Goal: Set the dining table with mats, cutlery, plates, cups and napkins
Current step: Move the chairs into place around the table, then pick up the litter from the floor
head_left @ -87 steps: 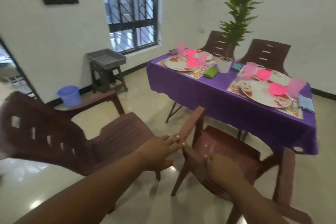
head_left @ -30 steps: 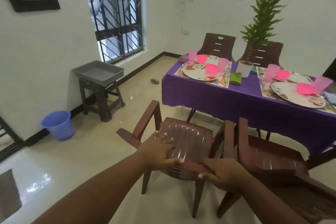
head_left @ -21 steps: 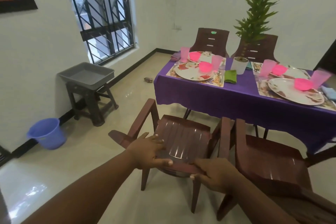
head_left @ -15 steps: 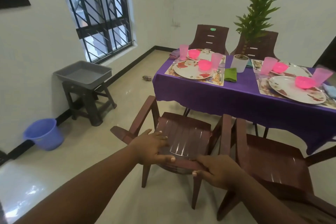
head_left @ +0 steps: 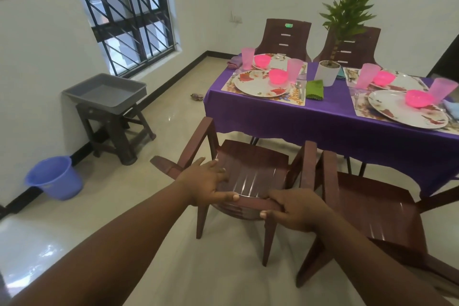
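Both hands hold the top rail of the near-left chair (head_left: 250, 169). Left hand (head_left: 211, 186): fingers spread over the front of the backrest, thumb hooked along the top edge. Right hand (head_left: 295, 208): fingers curled round the rail, thumb underneath, a firm grip.

Change over the last seconds: the chair was earlier turned away and apart from the table; it now faces the tabletop (head_left: 330, 117), its armrest just beside that of the near-right chair (head_left: 372, 204). Over the last second it has crept a little closer to the purple cloth, hands unmoved on the rail.

Task items, all on the tabletop:
- Far-left setting: flowered mat (head_left: 296, 99), plate (head_left: 258, 83), pink bowl (head_left: 277, 76), pink cup (head_left: 295, 69), spoon (head_left: 298, 87), green napkin (head_left: 315, 89).
- Near-right setting: plate (head_left: 397, 112), pink bowl (head_left: 419, 98), pink cup (head_left: 443, 89), blue napkin (head_left: 453, 110) at the frame edge.
- Two more settings on the far side, partly hidden; potted plant (head_left: 327, 72) between them.

Judgement: four places look laid, so the setting itself appears done or nearly so. The chair work reads as the closing step. The seat front has not yet reached under the cloth; a further short push seems due. Risk: the armrest catching the neighbouring chair or dragging the cloth.
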